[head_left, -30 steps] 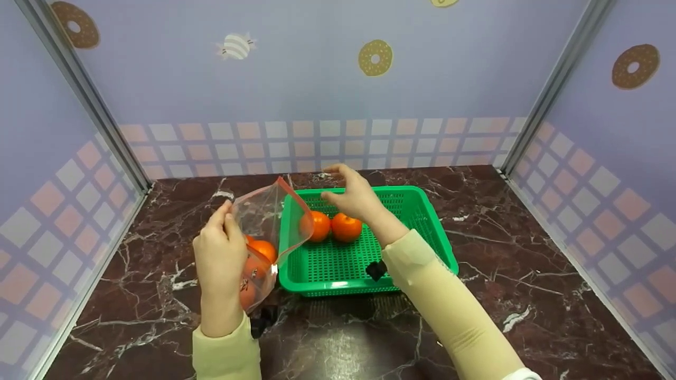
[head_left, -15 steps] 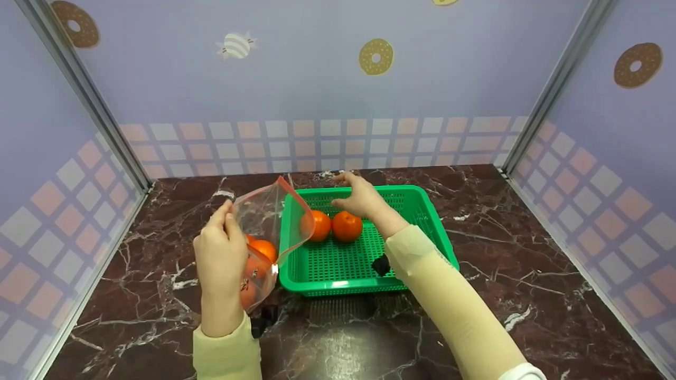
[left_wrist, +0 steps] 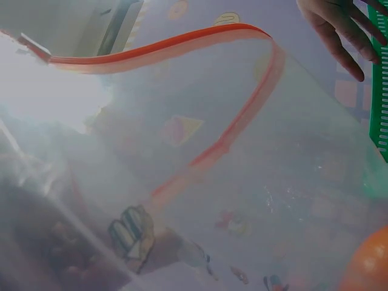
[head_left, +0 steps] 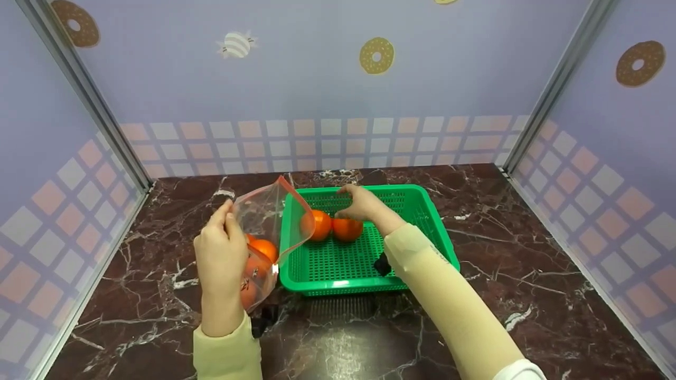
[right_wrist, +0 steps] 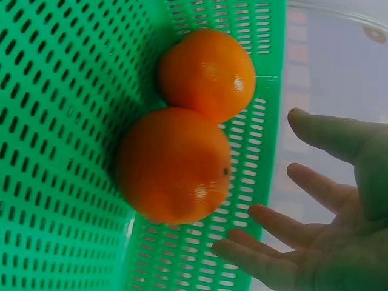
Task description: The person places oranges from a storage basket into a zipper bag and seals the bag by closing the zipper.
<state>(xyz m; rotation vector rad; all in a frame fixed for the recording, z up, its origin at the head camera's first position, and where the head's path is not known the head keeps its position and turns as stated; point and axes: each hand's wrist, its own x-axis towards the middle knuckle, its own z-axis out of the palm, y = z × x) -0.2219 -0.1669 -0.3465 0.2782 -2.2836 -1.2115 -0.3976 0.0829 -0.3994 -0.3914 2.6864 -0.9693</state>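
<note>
Right hand [head_left: 363, 206] lowered over glossy round orange [head_left: 347, 229], fingers spread

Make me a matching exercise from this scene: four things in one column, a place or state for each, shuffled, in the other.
1. left hand
2. right hand
3. green basket
4. clear bag

A. stands on the marble table
B. open, just above two oranges
C. pinches the bag's edge
D. mouth open, oranges inside

Pairs: 1-C, 2-B, 3-A, 4-D
</note>
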